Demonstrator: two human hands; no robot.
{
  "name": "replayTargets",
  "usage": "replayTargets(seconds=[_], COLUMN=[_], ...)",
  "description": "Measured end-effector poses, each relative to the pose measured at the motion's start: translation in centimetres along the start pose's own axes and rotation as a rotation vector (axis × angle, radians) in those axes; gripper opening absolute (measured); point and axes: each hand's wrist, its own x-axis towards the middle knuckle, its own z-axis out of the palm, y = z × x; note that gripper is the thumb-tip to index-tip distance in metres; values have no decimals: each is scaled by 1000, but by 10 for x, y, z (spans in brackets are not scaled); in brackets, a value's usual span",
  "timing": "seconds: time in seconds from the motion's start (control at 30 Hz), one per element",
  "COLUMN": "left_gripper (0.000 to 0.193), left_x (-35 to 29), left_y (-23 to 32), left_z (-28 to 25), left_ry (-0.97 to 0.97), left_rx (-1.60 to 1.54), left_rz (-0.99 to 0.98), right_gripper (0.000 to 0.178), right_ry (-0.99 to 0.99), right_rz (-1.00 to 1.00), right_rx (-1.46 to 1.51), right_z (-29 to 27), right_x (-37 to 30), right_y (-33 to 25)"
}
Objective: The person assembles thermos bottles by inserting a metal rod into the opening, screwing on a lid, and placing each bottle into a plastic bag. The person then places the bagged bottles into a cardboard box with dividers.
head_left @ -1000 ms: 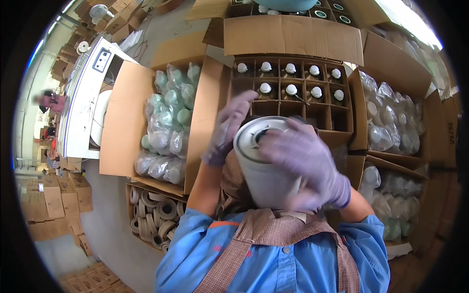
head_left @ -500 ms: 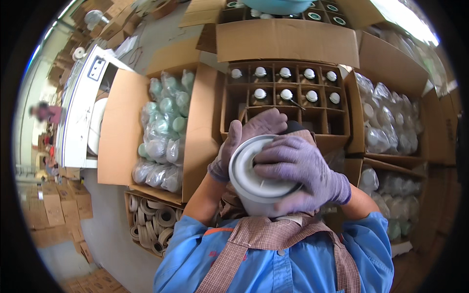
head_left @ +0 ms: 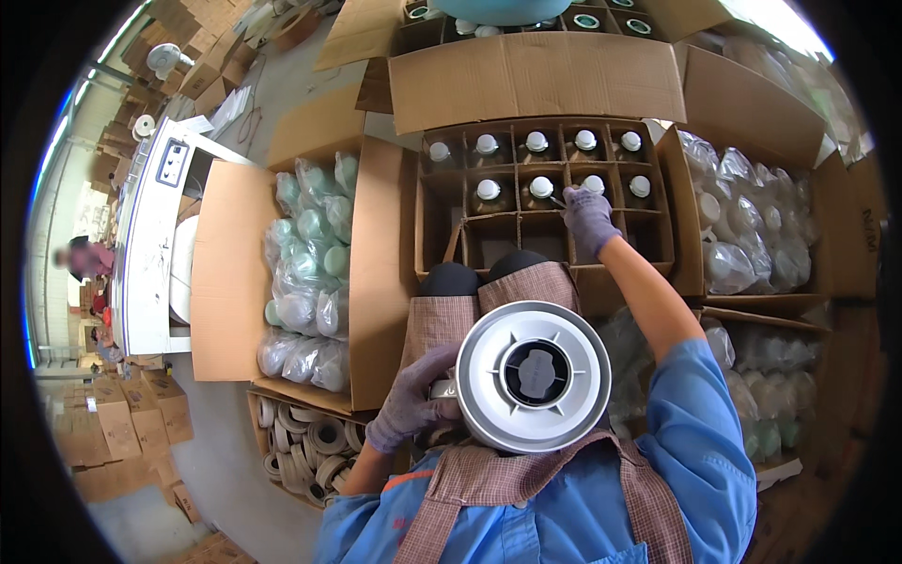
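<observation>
My left hand [head_left: 418, 397] is closed round the handle side of a grey vacuum jug [head_left: 479, 414], which sits at my lap. Its round end faces up, with a ribbed ring and a black plug-like centre [head_left: 536, 372]. My right hand [head_left: 592, 218] reaches into the divided carton [head_left: 434, 211] ahead, fingers closed beside a white bottle cap [head_left: 593, 184]. A thin dark rod [head_left: 556, 200] shows at its fingertips. Bottles with white caps [head_left: 488, 190] stand in the two farther rows of the carton. The front row shows open compartments.
An open carton of plastic-wrapped bottles [head_left: 310, 254] stands left, above a box of grey rings [head_left: 324, 440]. More wrapped bottles [head_left: 752, 226] fill cartons at right. A light-blue basin [head_left: 498, 9] rests on the far carton. A white machine [head_left: 155, 235] stands left.
My right hand has left the jug and moved forward to the thin rod among the bottles. The left hand and jug have moved nearer my body; its black centre now shows.
</observation>
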Motion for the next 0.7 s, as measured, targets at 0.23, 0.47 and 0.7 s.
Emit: replayTargets(seconds=[0.23, 0.47, 0.7], left_gripper=[85, 71, 86], left_x=[-5, 16, 49], left_y=[-33, -52, -60], left_z=[-20, -30, -30], left_ry=[96, 60, -173], left_rx=[-167, -395, -240], left_rz=[-139, -128, -99], right_gripper=[21, 19, 24], right_ry=[-335, -147, 22], right_rz=[-109, -411, -1282], right_rx=[-197, 729, 643], right_z=[71, -65, -265], right_x=[67, -1, -127], right_y=[5, 36, -3])
